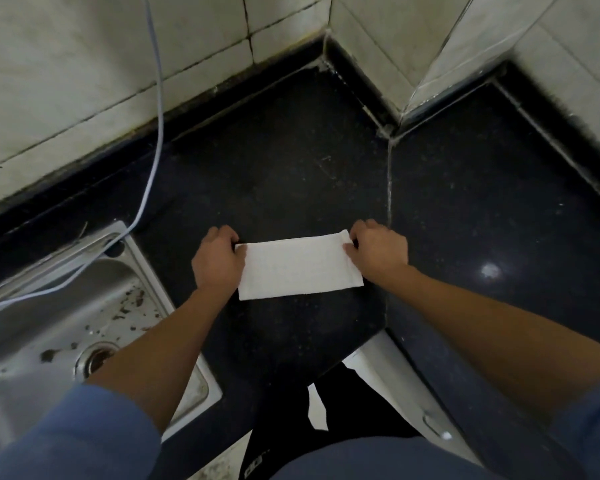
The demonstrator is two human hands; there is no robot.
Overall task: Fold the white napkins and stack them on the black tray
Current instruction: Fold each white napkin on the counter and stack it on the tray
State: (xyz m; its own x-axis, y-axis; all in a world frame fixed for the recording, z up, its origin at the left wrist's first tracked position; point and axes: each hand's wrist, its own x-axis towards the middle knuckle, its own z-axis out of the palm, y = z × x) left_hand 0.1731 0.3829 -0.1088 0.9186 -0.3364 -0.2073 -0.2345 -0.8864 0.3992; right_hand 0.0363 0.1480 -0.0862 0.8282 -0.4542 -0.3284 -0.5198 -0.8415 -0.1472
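Your left hand [219, 259]: fingers curled, pinching the napkin's [300, 268] left end. Your right hand [378, 252]: fingers curled, pinching its right end. Napkin: folded white rectangle, between both hands, flat on the black counter [291, 161] beside the sink [49, 306]; long axis left to right, right end slightly farther from you

Head camera — looking steeply down, close over dark counter [291, 161]

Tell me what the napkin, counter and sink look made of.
The napkin: likely paper or thin cloth, matte white, faint embossed grid. The counter: probably polished stone, black, speckled, with a glossy light reflection. The sink: apparently stainless steel, brushed grey sheen, spotted with stains.
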